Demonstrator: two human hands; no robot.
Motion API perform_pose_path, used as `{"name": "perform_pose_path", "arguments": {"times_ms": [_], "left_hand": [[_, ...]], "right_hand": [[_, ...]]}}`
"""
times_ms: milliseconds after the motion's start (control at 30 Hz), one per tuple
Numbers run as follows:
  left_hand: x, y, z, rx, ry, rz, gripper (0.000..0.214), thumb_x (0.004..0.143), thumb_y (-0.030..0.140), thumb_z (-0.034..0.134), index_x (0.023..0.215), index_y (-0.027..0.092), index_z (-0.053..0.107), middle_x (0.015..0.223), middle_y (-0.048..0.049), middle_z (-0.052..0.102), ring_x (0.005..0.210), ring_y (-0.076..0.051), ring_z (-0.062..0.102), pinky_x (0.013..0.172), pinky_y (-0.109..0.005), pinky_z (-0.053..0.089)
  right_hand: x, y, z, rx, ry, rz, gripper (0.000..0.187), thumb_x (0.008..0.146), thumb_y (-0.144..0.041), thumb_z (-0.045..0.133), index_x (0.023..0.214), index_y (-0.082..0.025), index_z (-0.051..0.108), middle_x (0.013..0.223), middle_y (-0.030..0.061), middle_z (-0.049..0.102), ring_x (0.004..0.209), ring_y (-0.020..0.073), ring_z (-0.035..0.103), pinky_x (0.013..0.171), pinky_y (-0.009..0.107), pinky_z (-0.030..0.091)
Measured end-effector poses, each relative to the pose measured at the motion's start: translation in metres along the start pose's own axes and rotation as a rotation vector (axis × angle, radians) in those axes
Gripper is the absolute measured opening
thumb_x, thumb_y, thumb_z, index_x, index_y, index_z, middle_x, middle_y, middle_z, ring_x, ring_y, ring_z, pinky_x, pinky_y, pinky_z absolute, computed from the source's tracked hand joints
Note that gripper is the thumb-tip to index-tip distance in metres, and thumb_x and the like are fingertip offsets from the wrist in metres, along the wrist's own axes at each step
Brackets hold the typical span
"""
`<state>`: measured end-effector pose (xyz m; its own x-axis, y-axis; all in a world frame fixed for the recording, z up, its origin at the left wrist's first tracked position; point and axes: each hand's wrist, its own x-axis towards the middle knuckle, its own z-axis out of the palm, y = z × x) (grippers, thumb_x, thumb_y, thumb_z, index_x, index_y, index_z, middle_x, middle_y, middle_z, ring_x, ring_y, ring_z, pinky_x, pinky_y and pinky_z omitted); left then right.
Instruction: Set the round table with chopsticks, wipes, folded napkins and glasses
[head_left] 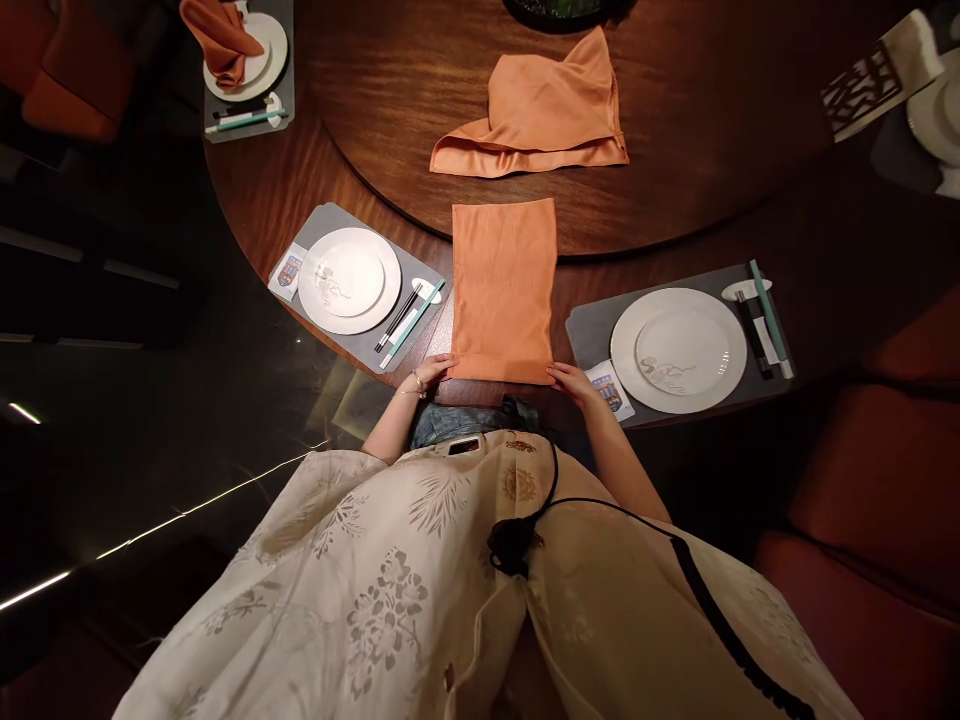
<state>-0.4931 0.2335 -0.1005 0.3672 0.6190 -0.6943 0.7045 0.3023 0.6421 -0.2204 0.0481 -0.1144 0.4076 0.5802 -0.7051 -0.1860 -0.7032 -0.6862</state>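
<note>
A flat orange cloth napkin (504, 290) lies folded into a long rectangle on the wooden table edge, between two place settings. My left hand (431, 372) rests at its near left corner, and my right hand (571, 381) is at its near right corner. The fingertips of both hands touch the cloth, but I cannot tell whether they pinch it. A second orange napkin (536, 115), loosely rumpled, lies on the dark wooden turntable (390, 90) beyond.
Left of the napkin, a white plate stack (349, 280) sits on a grey placemat (322, 225) with chopsticks (397, 317). Another setting (679, 350) lies to the right. A farther plate (246, 57) holds an orange napkin. Red chairs (862, 500) stand at right.
</note>
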Motion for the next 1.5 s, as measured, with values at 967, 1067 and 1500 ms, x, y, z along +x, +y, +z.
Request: {"name": "perform_pose_path", "arguments": {"times_ms": [967,1067,1500], "left_hand": [[0.020,0.029,0.012,0.483,0.376,-0.092,0.036,0.082,0.032,0.066,0.112,0.018,0.054,0.102,-0.0137,0.069,0.095,-0.026,0.066,0.080,-0.033,0.045],[0.020,0.032,0.019,0.479,0.349,-0.134,0.026,0.082,0.033,0.066,0.103,0.018,0.058,0.108,-0.0153,0.068,0.104,-0.027,0.064,0.085,-0.035,0.045],[0.012,0.019,-0.023,-0.270,-0.077,-0.082,0.027,0.069,0.035,0.075,0.086,0.016,0.063,0.087,-0.0064,0.069,0.092,-0.020,0.065,0.082,-0.030,0.053]], "right_hand": [[0.044,-0.022,0.037,-0.510,0.392,-0.052,0.019,0.072,-0.015,0.065,0.089,-0.018,0.058,0.076,0.0039,0.062,0.079,0.0209,0.060,0.084,0.039,0.048],[0.042,-0.027,0.045,-0.557,0.425,0.006,0.021,0.073,-0.014,0.063,0.093,-0.018,0.059,0.085,0.0096,0.065,0.086,0.0243,0.062,0.086,0.041,0.047],[0.011,-0.018,-0.001,0.032,-0.158,-0.018,0.016,0.066,-0.029,0.072,0.077,-0.020,0.064,0.084,0.0053,0.070,0.084,0.0201,0.066,0.079,0.034,0.055]]}}
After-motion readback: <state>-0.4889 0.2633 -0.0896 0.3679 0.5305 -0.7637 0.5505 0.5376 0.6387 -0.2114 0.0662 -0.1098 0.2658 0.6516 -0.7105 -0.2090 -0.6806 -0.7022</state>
